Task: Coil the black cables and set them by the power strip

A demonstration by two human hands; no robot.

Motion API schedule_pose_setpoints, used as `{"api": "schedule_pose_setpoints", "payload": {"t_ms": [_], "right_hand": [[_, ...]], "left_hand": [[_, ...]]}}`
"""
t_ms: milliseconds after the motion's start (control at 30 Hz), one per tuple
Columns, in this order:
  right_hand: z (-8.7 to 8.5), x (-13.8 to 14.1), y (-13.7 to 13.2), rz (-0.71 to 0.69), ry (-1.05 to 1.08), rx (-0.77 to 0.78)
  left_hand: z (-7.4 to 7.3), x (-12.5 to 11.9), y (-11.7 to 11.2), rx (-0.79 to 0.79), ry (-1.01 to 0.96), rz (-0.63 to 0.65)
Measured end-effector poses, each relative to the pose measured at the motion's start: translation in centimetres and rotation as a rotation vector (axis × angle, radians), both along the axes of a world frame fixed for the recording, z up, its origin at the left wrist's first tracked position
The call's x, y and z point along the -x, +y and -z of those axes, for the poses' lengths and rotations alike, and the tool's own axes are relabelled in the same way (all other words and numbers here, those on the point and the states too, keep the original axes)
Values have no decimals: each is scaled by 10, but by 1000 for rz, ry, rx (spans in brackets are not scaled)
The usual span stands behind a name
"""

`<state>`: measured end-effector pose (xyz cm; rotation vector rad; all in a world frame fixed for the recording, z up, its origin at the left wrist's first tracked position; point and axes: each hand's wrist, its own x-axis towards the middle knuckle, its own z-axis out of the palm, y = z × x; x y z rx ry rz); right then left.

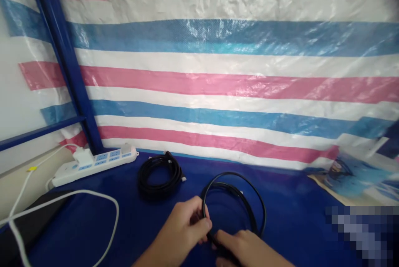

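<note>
A black cable lies in loose loops on the blue surface, with one loop raised above the others. My left hand is closed round the left side of the loops, thumb and fingers pinching the cable. At the lower edge of the coil, my right hand grips the same cable, its fingertips partly hidden. Beyond my left hand rests a second coil of black cable, wound tighter, with light-coloured plug ends showing; neither hand touches it.
A white power strip with a plugged-in adapter stands at the back left. White cord loops over the left side, near a dark flat object. Striped plastic sheeting hangs behind. A printed bag sits at the right.
</note>
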<state>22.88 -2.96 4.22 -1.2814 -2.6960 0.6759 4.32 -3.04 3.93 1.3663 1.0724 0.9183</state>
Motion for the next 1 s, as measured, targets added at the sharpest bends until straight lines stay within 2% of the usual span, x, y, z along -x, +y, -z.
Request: {"api": "schedule_pose_setpoints", "payload": {"t_ms": [67, 100, 167, 267, 367, 500, 567, 633, 733, 800, 867, 933, 1000], "right_hand": [[-24, -11, 1, -35, 108, 283], [-31, -16, 3, 12, 198, 415], [-36, -24, 7, 81, 385, 529], [-33, -26, 13, 183, 606, 585], [-31, -23, 18, 321, 776, 548], [-25, -19, 22, 445, 897, 346], [-22, -16, 20, 452, 913, 230], [-19, -12, 16, 419, 967, 184], [-17, -10, 10, 312, 1024, 326], [-17, -11, 8, 235, 929, 458], [-17, -12, 6, 183, 740, 486], [-17, -10, 5, 154, 554, 373], [-16, -6, 2, 130, 451, 189]], "left_hand": [[-3, 4, 2, -19, -137, -21], [-3, 6, 4, -14, -222, -25], [-1, 10, 7, 10, -343, -16], [1, 15, 10, 24, -361, 25], [3, 17, 10, -7, -316, 46], [9, 13, 11, -26, -290, 48], [12, 11, 11, 4, -307, 72], [12, 10, 9, 35, -328, 108], [6, 12, 7, 49, -345, 139], [0, 14, 5, 54, -351, 130], [-3, 17, 6, 64, -341, 118], [-3, 19, 7, 78, -314, 125], [0, 19, 9, 100, -282, 155]]}}
